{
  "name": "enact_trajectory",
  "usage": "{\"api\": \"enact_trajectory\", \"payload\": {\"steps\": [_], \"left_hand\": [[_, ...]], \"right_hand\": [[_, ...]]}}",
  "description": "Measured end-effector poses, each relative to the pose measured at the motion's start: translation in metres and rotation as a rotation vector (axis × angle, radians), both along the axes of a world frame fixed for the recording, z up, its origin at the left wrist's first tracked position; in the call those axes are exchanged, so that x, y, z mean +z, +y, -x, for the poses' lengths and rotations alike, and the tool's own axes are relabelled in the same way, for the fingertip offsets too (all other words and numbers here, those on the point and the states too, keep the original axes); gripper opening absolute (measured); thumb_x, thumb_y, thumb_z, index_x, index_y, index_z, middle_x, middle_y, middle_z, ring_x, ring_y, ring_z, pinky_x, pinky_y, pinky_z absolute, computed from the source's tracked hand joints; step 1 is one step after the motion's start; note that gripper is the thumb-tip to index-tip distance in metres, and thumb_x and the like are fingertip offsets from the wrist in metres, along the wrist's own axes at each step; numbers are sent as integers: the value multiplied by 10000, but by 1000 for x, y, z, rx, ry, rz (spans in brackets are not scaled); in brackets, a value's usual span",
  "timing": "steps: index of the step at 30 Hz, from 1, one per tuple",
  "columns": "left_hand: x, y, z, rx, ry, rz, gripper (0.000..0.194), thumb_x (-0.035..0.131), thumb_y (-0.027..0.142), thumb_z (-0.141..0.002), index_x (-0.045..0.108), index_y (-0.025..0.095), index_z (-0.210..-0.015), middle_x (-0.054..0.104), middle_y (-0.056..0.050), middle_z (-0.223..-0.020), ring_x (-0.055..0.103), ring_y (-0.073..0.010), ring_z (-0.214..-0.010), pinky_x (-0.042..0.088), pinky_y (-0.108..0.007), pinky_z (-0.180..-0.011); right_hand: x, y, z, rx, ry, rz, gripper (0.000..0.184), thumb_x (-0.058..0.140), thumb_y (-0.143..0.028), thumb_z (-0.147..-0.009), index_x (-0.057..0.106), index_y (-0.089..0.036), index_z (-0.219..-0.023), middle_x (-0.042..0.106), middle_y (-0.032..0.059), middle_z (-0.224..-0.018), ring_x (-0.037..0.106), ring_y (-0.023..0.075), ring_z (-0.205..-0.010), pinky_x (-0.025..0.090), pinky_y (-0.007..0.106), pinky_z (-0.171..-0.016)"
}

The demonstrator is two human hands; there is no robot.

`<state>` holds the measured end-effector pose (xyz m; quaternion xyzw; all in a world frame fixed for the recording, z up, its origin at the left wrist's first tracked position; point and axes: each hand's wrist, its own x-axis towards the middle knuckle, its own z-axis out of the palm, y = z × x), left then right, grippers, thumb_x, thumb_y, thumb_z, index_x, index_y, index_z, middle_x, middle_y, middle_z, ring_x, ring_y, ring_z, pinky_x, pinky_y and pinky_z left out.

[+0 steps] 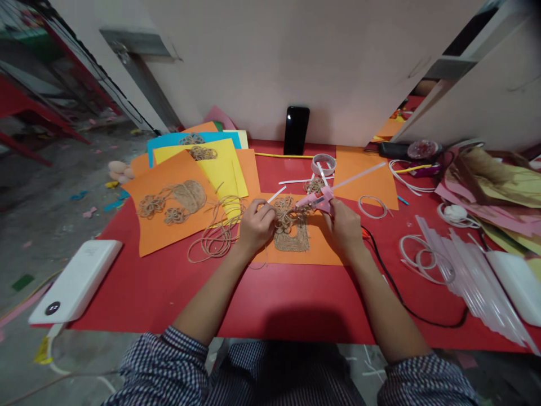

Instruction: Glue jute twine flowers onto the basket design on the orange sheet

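Observation:
My right hand is wrapped round a pink hot glue gun, with a long clear glue stick jutting from its back. The nozzle points left, at a looped jute twine flower. Closed fingers of my left hand pinch the flower's left edge; the fingertips are partly hidden. A white strip slants up just beyond those fingers; whether they touch it I cannot tell. Below the flower, a flat square twine piece with an opening lies on orange paper.
Loose twine coils left of my hand. Further left, orange paper bears twine shapes. A phone leans on the wall behind a tape roll. Glue sticks and a black cable lie right; a white power bank sits left.

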<state>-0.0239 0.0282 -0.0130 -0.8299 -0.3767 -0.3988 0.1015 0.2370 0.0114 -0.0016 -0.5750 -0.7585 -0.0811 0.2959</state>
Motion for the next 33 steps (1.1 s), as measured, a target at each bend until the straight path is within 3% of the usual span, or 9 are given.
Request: {"api": "enact_trajectory", "payload": {"steps": [10,33], "left_hand": [[1,0,0,-4,17,-13,167,551,87,-869,566,182,-733,680,-69,-818,539,-251,-947,462,-380,-777],[7,-4,0,9,-42,-39,147,576,100,-846,551,193,-735,681,-69,-824,528,-236,-884,480,-381,-765]], "right_hand": [[-2,-2,2,38,13,-53,310,450,-336,-994,570,-136,-1199,703,139,-946,640,265,-879,454,338,-740],[2,-4,4,34,17,-158,255,433,-349,-1003,582,-160,-1087,687,93,-851,619,230,-771,427,316,-677]]}}
